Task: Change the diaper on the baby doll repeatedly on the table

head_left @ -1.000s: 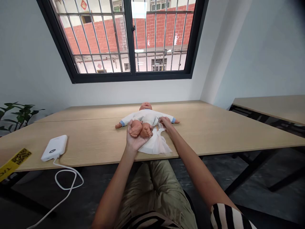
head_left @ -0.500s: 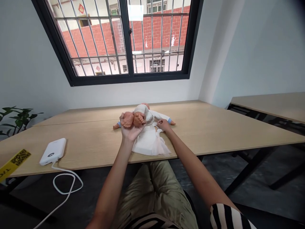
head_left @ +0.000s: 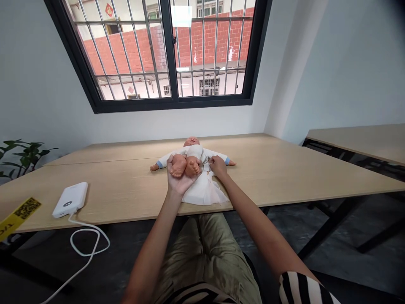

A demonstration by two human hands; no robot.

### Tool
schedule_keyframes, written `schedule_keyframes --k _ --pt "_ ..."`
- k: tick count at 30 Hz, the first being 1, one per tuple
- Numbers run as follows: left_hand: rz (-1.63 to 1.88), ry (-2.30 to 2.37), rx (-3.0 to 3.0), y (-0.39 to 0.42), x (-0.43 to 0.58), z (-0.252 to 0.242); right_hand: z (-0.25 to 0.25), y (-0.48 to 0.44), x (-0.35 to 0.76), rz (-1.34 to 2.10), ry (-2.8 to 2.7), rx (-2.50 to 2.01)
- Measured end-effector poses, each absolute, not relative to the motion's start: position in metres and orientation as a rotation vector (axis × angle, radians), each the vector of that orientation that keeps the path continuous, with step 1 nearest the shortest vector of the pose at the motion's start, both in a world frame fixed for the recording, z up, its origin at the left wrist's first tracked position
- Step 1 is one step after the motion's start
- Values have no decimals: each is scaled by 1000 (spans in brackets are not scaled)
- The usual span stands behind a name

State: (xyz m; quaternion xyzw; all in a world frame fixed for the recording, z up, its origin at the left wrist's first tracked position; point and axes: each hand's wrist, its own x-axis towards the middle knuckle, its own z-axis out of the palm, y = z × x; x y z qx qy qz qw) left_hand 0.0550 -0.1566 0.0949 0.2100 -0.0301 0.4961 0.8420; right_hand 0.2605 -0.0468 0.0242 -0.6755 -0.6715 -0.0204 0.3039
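Observation:
A baby doll [head_left: 193, 149] in white clothes with blue cuffs lies on its back, head toward the window and arms spread. Both its bare legs are lifted, and my left hand [head_left: 180, 185] is closed round them from below, the feet toward me. Beside the doll's hip, my right hand [head_left: 218, 166] pinches the edge of a white cloth at its waist; the fingertips are partly hidden. A white, slightly sheer cloth [head_left: 204, 193] spreads beneath the doll toward the front edge of the table.
The wooden table [head_left: 126, 185] reaches to the wall under a barred window. A white power bank [head_left: 71, 198] with a white cable [head_left: 91, 253] lies at the left, near a yellow tag [head_left: 20, 217]. A plant [head_left: 25, 158] stands far left; another table [head_left: 360, 139] is at right.
The doll's raised legs have come down and slightly right with my left hand, so its head now shows. My right hand has shifted slightly up at the cloth.

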Motion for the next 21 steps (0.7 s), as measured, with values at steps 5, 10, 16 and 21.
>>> schedule_keyframes --k 5,10,16,21 --pt "1047 -37 412 -162 55 86 22 -47 256 57 -1929 -1746" --pt "1044 -57 456 -157 55 92 25 -51 255 -2 -1947 -1750" --pt "1063 -50 450 -156 54 94 29 -53 255 -202 -1956 -1768" --pt "1061 1 416 -159 53 91 30 -54 253 -143 -1936 -1708"
